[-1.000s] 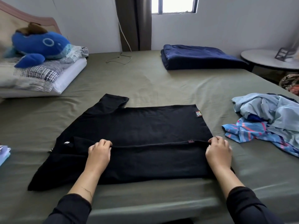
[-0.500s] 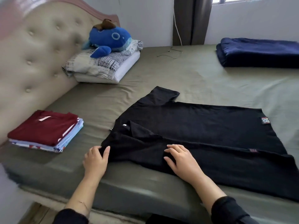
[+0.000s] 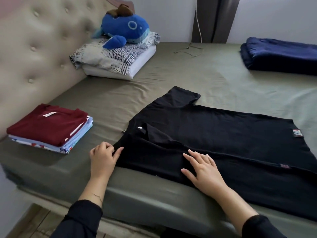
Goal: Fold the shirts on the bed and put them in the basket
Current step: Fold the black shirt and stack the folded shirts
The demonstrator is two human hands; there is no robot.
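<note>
A black shirt [image 3: 223, 136] lies spread across the green bed [image 3: 197, 74], its near long side folded over toward the middle, one sleeve sticking out at the far side. My left hand [image 3: 103, 157] pinches the shirt's left end near the shoulder. My right hand [image 3: 204, 170] lies flat with straight fingers on the folded strip, pressing it down. A stack of folded shirts [image 3: 49, 127], dark red on top, sits at the left by the headboard. No basket is in view.
A padded headboard [image 3: 34, 54] runs along the left. Pillows [image 3: 116, 60] with a blue plush whale [image 3: 125, 30] sit at the far left. A folded navy blanket [image 3: 281, 55] lies at the far right. A thin cord [image 3: 188, 48] lies near the curtain.
The view has swung left. My left hand has moved from the fold's middle to the shirt's left end, and my right hand has slid from the right end to the middle of the fold.
</note>
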